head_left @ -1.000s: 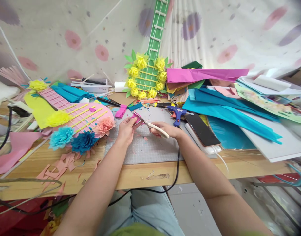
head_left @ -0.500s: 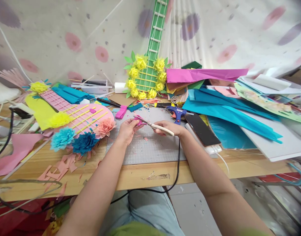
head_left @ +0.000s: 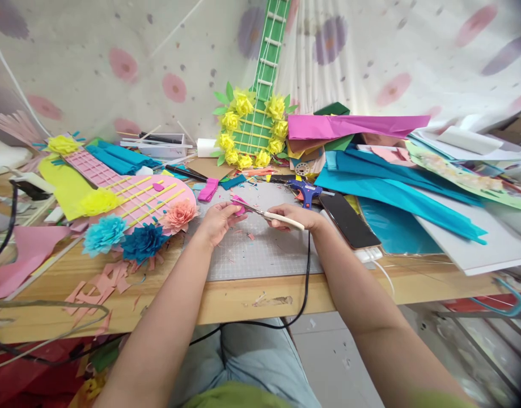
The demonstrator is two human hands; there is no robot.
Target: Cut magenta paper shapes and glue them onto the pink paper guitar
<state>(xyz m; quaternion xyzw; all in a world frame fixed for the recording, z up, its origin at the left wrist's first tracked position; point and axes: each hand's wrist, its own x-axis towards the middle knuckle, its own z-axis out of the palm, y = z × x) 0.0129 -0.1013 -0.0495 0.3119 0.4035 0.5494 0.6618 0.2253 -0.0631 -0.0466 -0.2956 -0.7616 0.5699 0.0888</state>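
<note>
My left hand pinches a small piece of magenta paper between thumb and fingers, above the grey cutting mat. Closed around the handles of white-handled scissors is my right hand. The scissor blades point left and reach the magenta paper by my left fingertips. A folded magenta strip lies on the mat's far left part. Just beyond my right hand rests a blue glue gun. Tiny paper scraps are strewn over the mat.
A pink paper guitar with paper flowers lies at left. At the back stands a green one ringed with yellow flowers. To the right are a phone and blue paper sheets. A black cable hangs over the table's front edge.
The scissors and both hands hold nearly the same place; the blades shift slightly against the magenta paper. The whole view has tilted a little, with the table sitting slightly higher.
</note>
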